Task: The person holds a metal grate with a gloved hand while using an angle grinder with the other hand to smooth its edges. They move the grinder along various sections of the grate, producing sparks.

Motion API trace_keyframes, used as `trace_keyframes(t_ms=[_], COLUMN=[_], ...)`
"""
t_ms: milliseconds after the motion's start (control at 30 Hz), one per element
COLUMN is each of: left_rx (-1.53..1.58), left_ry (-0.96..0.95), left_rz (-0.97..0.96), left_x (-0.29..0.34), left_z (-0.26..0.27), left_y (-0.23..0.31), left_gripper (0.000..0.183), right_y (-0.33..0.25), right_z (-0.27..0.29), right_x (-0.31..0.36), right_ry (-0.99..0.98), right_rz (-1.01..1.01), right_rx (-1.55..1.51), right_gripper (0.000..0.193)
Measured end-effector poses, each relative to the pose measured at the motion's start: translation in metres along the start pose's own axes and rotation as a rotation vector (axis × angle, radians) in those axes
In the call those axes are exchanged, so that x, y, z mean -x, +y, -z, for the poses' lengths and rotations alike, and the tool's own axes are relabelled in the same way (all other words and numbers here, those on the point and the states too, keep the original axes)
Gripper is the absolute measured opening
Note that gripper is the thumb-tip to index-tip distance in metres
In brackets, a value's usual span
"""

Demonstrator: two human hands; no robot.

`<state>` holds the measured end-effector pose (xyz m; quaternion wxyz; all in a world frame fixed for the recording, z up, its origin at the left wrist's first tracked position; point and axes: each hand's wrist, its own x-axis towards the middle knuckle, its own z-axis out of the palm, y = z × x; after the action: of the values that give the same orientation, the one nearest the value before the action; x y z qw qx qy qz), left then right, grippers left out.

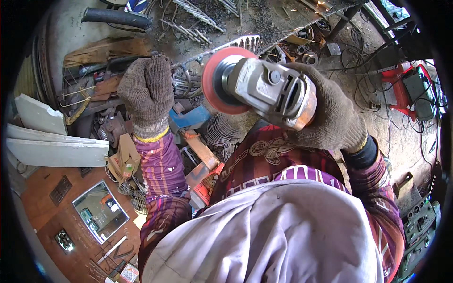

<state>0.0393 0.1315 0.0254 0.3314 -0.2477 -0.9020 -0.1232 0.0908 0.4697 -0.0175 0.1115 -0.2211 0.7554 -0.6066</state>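
Note:
My right hand (332, 111), in a brown knit glove, is wrapped round the body of an angle grinder (271, 89). Its grey gear head points left, and a red-orange disc (210, 78) is fitted at that end. Whether the disc spins I cannot tell. My left hand (146, 92), gloved alike, is closed in a fist left of the disc, near the workbench's near edge; anything inside it is hidden. Just beyond the disc, a light metal piece with comb-like teeth (247, 42) lies at the edge of the dark workbench (271, 23).
Several metal rods (198, 14) and black grit lie on the bench. Below are coiled wire (222, 134), a blue box (191, 118) and scrap. White boards (56, 153) stand at left. On the right floor are cables and a red stool (398, 89) bearing a machine.

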Motion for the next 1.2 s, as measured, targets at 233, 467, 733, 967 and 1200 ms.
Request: trace_keyframes(t_ms=[233, 467, 733, 967, 1200], left_rx=[0.038, 0.076, 0.036, 0.05, -0.006], left_ry=[-0.04, -0.024, -0.11, 0.001, 0.019], left_rz=[0.068, 0.059, 0.205, 0.094, 0.147], left_x=[0.001, 0.004, 0.009, 0.005, 0.01], left_z=[0.002, 0.0, 0.004, 0.002, 0.002], left_y=[-0.002, -0.008, -0.006, -0.006, -0.007], left_gripper=[0.016, 0.016, 0.03, 0.019, 0.022], right_y=[0.009, 0.008, 0.005, 0.0, 0.004], right_z=[-0.002, -0.004, -0.003, -0.005, -0.005], right_x=[-0.004, -0.005, -0.002, -0.001, 0.007], right_ry=[0.021, 0.044, 0.012, -0.047, -0.014], right_rz=[-0.023, 0.057, 0.037, 0.004, -0.026], right_rx=[-0.061, -0.006, 0.008, 0.003, -0.057], right_gripper=[0.093, 0.094, 0.098, 0.099, 0.101])
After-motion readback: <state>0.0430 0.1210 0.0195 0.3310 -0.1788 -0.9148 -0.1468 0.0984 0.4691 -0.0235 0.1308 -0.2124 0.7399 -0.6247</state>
